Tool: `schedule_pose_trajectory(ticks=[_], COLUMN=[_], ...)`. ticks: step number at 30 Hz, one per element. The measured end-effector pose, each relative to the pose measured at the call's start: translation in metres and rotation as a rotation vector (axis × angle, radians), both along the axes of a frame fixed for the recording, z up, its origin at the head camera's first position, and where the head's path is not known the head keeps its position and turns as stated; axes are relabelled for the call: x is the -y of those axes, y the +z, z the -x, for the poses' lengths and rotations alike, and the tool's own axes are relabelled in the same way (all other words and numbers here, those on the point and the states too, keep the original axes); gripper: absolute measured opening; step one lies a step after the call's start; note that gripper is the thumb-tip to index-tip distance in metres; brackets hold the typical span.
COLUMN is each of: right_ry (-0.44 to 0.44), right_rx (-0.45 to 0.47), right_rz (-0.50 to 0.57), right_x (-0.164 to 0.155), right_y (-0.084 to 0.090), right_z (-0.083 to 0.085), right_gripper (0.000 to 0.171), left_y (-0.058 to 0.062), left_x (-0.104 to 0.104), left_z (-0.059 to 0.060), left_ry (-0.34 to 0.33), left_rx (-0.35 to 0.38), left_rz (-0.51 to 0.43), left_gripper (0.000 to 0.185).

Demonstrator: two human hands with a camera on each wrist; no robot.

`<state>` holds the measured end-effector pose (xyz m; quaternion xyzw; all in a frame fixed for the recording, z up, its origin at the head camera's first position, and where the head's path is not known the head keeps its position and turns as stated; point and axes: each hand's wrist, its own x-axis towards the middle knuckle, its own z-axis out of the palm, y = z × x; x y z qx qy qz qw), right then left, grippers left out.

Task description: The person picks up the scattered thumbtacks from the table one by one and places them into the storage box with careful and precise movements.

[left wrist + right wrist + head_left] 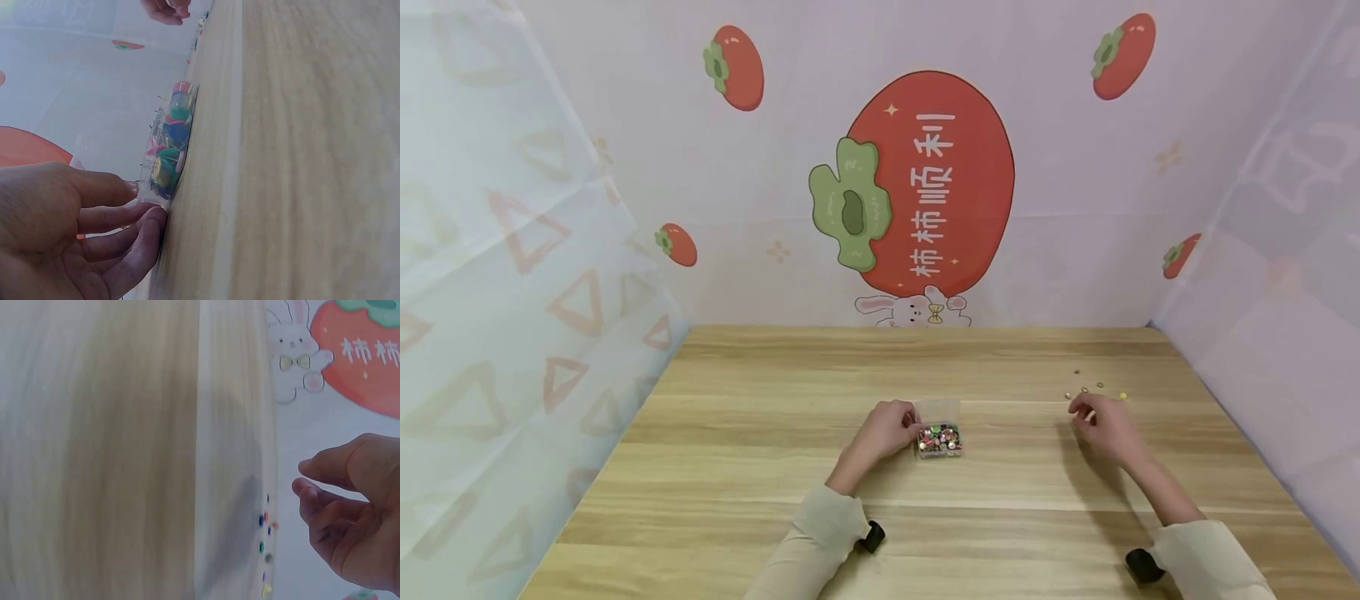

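A small clear plastic box (940, 451) of colourful thumbtacks (177, 130) stands on the table, its transparent lid (938, 409) swung open at the back. My left hand (887, 429) holds the box by its left end, thumb at the upper edge and fingers low beside it. Off to the right, my right hand (1107, 425) hovers over the table with loosely bent fingers. A gap shows between thumb and forefinger (306, 487), with nothing in it. Just beyond that hand lie several scattered thumbtacks, among them a yellow one (1123, 396).
The wood-grain table (737, 475) ends at a printed back wall (760, 167) with persimmon pictures. Fabric walls rise at the left and right sides. A black wrist device (871, 537) sits on the left sleeve, another (1144, 566) on the right.
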<state>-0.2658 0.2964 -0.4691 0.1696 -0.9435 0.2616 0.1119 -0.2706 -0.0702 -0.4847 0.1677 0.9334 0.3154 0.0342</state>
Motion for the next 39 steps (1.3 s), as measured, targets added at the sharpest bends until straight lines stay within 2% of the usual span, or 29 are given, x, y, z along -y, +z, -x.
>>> schedule_pose_trajectory(ticks=[8, 16, 18, 25, 34, 39], right_ry=[-0.046, -0.045, -0.039, -0.066, -0.094, -0.095], right_rx=[0.061, 0.132, 0.141, 0.154, 0.183, 0.133], right_rz=[-0.063, -0.128, -0.14, -0.185, -0.178, -0.163], right_x=[-0.029, -0.03, -0.03, -0.029, -0.025, -0.02], right_y=[0.003, 0.002, 0.002, -0.001, -0.001, 0.0], right_z=[0.003, 0.005, 0.007, 0.013, 0.007, 0.002], right_gripper=[0.01, 0.001, 0.004, 0.013, 0.018, 0.015], left_y=[0.0, 0.0, 0.001, 0.004, 0.002, 0.003], left_x=[0.001, 0.0, -0.001, -0.002, -0.001, -0.001], left_z=[-0.001, -0.004, -0.004, -0.004, -0.002, -0.002], left_ry=[0.004, 0.003, 0.0, -0.012, -0.004, 0.004], left_rx=[-0.005, 0.017, 0.012, -0.017, -0.012, -0.004], left_rz=[-0.005, -0.016, -0.014, -0.007, -0.004, 0.0], left_gripper=[0.012, 0.011, 0.012, 0.013, 0.013, 0.012])
